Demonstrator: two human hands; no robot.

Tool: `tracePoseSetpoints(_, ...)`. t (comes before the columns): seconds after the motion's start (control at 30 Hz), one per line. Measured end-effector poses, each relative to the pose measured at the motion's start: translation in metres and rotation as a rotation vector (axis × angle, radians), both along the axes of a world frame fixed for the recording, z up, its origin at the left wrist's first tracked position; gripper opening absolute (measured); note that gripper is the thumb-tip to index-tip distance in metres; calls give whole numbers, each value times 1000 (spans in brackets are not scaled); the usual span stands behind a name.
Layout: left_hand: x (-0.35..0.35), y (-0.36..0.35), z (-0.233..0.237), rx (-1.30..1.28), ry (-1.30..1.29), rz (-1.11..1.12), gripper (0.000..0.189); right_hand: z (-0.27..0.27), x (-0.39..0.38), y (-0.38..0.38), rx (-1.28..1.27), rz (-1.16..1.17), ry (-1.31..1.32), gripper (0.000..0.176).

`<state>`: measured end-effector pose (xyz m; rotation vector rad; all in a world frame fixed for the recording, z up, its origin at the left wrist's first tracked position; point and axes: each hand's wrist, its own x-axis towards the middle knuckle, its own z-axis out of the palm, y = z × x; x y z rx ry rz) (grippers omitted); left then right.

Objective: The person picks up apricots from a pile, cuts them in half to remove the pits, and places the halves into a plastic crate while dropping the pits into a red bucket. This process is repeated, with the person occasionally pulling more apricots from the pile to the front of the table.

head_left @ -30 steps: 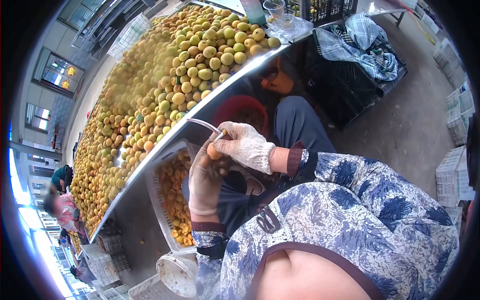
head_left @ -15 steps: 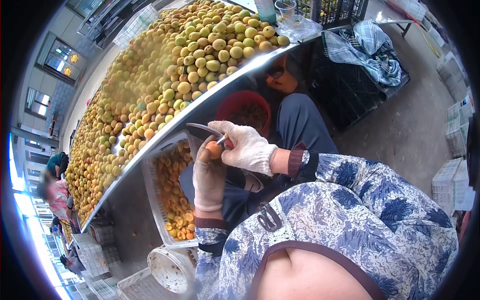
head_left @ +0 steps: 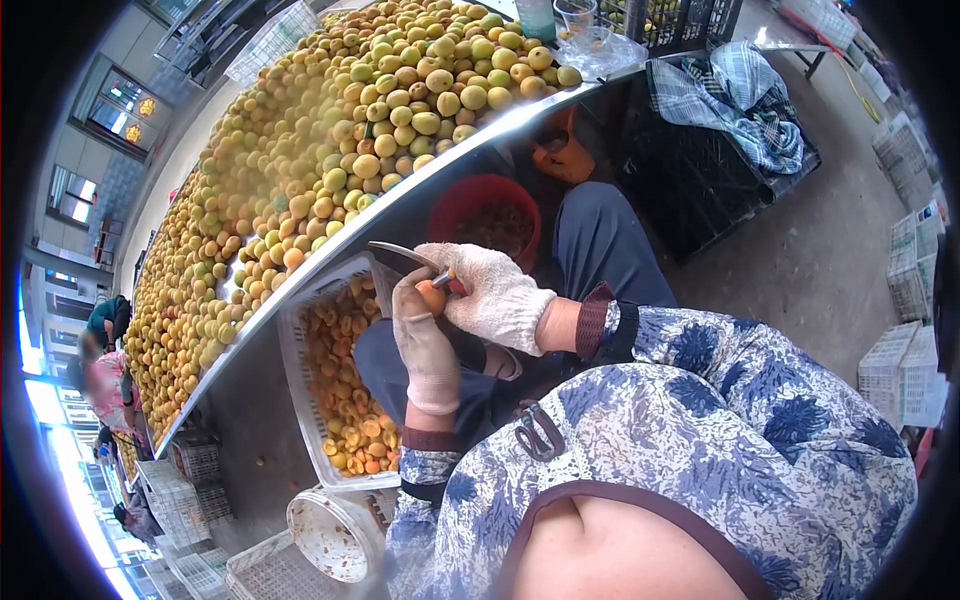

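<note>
In a stained white glove, my left hand [head_left: 428, 352] is closed on an orange-yellow apricot [head_left: 432, 298], its fingertips around the fruit. My right hand [head_left: 497, 298], gloved too, grips a knife with a curved blade [head_left: 398, 257] and a partly hidden reddish handle. The blade points up and left, above the left fingertips, and the metal near the handle lies against the apricot. How deep any cut goes is hidden. Below and left of my hands stands a white crate [head_left: 312, 425] of halved apricots [head_left: 350, 405].
A metal-edged table [head_left: 330, 247] heaped with whole apricots [head_left: 290, 170] runs diagonally in front. Beneath it sits a red bucket [head_left: 525, 215]. A white bucket [head_left: 330, 540] is at lower left, a black crate with cloth [head_left: 750, 105] at right. Other people [head_left: 108, 350] are far left.
The knife blade has turned and shows more of its flat side. My left hand has shifted slightly to the right at the wrist, still holding the apricot.
</note>
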<state>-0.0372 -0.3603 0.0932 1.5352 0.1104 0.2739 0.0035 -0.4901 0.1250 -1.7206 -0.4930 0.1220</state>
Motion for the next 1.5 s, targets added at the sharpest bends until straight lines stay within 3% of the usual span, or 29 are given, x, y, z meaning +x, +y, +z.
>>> tracePoseSetpoints(0.13, 3, -11, -2, 294, -160, 80, 54, 0, -8, 0, 68, -22, 131, 34)
tracePoseSetpoints(0.17, 3, -14, 0, 311, -180, 103, 54, 2, -7, -1, -7, 3, 176, 51)
tracePoseSetpoints(0.27, 2, -15, -6, 335, -193, 85, 53, -21, -4, 2, 134, 13, 224, 56)
tracePoseSetpoints(0.47, 0, -15, -3, 361, -238, 167, 43, -19, -10, 3, 82, -26, 194, 53)
tracePoseSetpoints(0.67, -2, -9, -1, 316, -269, 78, 42, -11, -10, 1, 8, 17, 289, 50)
tracePoseSetpoints(0.8, -2, 12, -17, 187, -98, 2, 44, -9, -2, -3, -53, 221, 448, 50)
tracePoseSetpoints(0.87, -2, 18, -19, -12, 84, -43, 48, 22, -1, -9, -196, 360, 690, 54)
tracePoseSetpoints(0.9, -3, 13, -17, -233, 116, -33, 52, 19, 0, -11, -124, 380, 754, 58)
tracePoseSetpoints(0.93, -4, 10, -13, -235, 114, -41, 52, 16, 2, -14, -125, 371, 752, 58)
tracePoseSetpoints(1.0, -6, 13, -9, -653, 259, 61, 47, 9, 7, -20, -126, 538, 858, 52)
tracePoseSetpoints(1.07, -4, 20, -13, -628, 272, 13, 54, 12, 0, -16, -79, 538, 852, 48)
tracePoseSetpoints(1.13, 1, 6, 0, -676, 201, 139, 57, 7, -3, -9, 117, 426, 875, 62)
tracePoseSetpoints(1.2, 4, 16, -14, -641, 159, 58, 60, 1, -2, -3, 36, 386, 804, 63)
tracePoseSetpoints(1.27, 9, 10, -12, -750, 68, 116, 62, -19, -2, 4, -181, 158, 260, 68)
tracePoseSetpoints(1.3, 9, 12, -13, -766, 28, 77, 62, -2, -4, 0, -174, 195, 402, 72)
tracePoseSetpoints(1.5, 8, 7, -13, -724, -34, 21, 59, -13, -6, 5, -239, 117, 250, 66)
